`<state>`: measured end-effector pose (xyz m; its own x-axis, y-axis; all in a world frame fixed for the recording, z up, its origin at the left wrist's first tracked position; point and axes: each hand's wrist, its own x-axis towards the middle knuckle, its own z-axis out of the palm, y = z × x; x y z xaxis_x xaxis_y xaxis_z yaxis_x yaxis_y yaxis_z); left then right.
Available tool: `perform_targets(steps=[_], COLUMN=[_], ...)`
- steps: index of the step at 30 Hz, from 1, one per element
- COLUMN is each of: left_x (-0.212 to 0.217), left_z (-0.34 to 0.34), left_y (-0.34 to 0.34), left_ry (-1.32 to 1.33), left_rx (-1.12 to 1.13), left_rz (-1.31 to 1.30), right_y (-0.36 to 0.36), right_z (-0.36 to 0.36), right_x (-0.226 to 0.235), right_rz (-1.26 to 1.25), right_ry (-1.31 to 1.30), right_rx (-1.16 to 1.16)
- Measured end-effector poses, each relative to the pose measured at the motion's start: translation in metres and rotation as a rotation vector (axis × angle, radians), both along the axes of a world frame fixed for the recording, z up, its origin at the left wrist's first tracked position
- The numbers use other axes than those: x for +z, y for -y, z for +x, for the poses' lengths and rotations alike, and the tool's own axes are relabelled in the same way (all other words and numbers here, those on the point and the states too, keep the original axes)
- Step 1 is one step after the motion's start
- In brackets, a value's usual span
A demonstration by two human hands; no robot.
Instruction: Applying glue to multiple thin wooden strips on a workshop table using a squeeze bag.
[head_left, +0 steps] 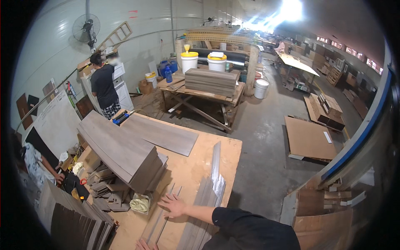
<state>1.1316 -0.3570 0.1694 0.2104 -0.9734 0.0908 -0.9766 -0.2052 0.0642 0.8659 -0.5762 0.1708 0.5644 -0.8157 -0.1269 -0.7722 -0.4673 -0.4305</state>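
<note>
My right hand (173,205) lies with spread fingers on narrow grey-brown wood strips (155,223) on the light tabletop (227,152). At the lower edge, my left hand (146,245) shows only in part. Its fingers look flat at the near end of the same strips, with nothing seen in them. Under my right forearm runs a bundle of long grey strips (193,231). Left of my right hand stands a small clear box holding a pale yellow crumpled cloth (139,203). Beyond it rises a tall stack of grey-brown planks (118,146).
Offcuts (109,189) are heaped left of the plank stack. More upright boards (68,223) stand at the near left. One person (105,85) stands beyond the table, another (37,166) at the far left. A second table (166,86) carries boards and white buckets (189,62).
</note>
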Motion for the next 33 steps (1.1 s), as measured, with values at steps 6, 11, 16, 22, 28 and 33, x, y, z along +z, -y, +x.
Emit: perform_targets(steps=[6,11,16,22,28,33], left_x=[0.022,0.009,0.024,0.039,0.052,0.034], left_z=[-0.031,-0.1,-0.1,-0.067,-0.025,-0.008], left_y=[-0.019,-0.063,-0.059,-0.043,-0.037,-0.049], left_ry=[-0.134,-0.326,-0.427,-0.471,-0.4,-0.341], left_rx=[-0.129,-0.079,-0.051,-0.105,-0.035,0.237], left_rz=[0.098,0.04,0.164,0.226,0.119,0.075], right_y=[-0.032,-0.062,-0.038,-0.035,-0.016,-0.019], right_z=[-0.107,-0.151,-0.136,-0.107,-0.043,-0.03], right_x=[0.035,0.025,0.022,0.026,0.016,-0.016], right_rz=[0.011,-0.245,-0.165,-0.226,-0.111,-0.348], right_ry=[-0.126,0.023,0.114,0.094,-0.056,0.141], right_rx=[0.208,0.338,0.391,0.421,0.383,0.187])
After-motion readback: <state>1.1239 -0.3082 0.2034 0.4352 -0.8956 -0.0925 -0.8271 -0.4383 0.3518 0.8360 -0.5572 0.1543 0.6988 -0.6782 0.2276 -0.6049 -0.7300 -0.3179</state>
